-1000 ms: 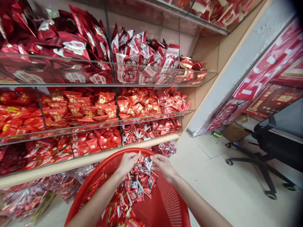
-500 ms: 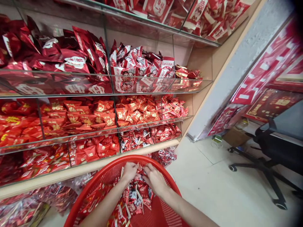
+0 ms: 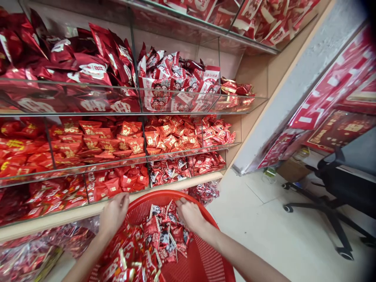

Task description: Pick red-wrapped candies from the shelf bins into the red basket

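Note:
A round red plastic basket (image 3: 213, 227) stands below the shelf front, holding a heap of small red and white candy packets (image 3: 166, 235). Further left in it lie redder packets (image 3: 117, 254) with gold ends. My left hand (image 3: 114, 215) is over the basket's left rim, close to the lowest shelf edge, its fingers curled together. Whatever it may hold is hidden. At the right side of the heap is my right hand (image 3: 190, 213), fingers bent and closed just above the packets. I cannot make out what is between them.
Glass-fronted shelves (image 3: 96, 164) with dividers hold red packets in several bins. Plastic bags of packets (image 3: 26, 262) lie under the bottom shelf board (image 3: 58, 216). A black swivel chair (image 3: 331, 196) is at the right on the tiled floor (image 3: 249, 227).
My hands were together at the far side of the basket. The left has moved left to the rim by the shelf; the right stays over the heap. More packets now show between them.

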Demonstrator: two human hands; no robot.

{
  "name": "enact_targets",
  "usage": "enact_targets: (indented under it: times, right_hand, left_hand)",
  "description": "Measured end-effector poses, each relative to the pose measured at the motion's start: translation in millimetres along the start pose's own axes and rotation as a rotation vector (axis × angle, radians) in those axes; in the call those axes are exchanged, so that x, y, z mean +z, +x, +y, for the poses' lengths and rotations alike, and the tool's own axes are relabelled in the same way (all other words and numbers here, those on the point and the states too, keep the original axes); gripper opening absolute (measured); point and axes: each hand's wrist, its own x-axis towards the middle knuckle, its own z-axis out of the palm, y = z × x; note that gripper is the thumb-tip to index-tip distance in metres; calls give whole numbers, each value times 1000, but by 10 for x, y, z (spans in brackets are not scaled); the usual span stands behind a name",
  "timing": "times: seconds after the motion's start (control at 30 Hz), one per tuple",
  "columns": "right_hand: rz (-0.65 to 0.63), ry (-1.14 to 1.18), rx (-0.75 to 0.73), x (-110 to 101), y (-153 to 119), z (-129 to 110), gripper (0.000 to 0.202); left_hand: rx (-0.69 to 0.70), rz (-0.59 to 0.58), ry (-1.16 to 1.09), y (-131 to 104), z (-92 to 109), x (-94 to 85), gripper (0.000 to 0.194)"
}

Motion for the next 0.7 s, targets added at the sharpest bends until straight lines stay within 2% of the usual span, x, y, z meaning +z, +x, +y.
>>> enact_targets:
  times: [0.07, 0.17, 0.27, 0.4, 0.5, 0.63, 0.7]
  right_hand:
    - [79, 32, 37, -169, 91, 80, 27]
    - [165, 48, 98, -409, 321, 208, 26]
    - [166, 10, 176, -524, 635, 295, 24]
    - [163, -29, 197, -486, 1073, 332, 26]
    - [174, -29, 208, -426, 1362, 342, 36]
    - [161, -19, 244, -364, 1670, 364, 52]
    - [150, -9, 268, -329, 1780, 370, 52]
  left_hand:
    - [10, 7, 72, -46, -167, 20, 44]
    - [-47, -173, 118, -110, -254, 101, 51]
    - [-37, -308, 171, -138, -230, 156, 55]
    - [6, -321, 181, -146, -213, 167, 54]
    - [26, -316, 160, -156, -241, 165, 53]
    - [26, -328, 164, -168, -283, 161, 53]
    - [16, -325, 188, -166, -294, 159, 51]
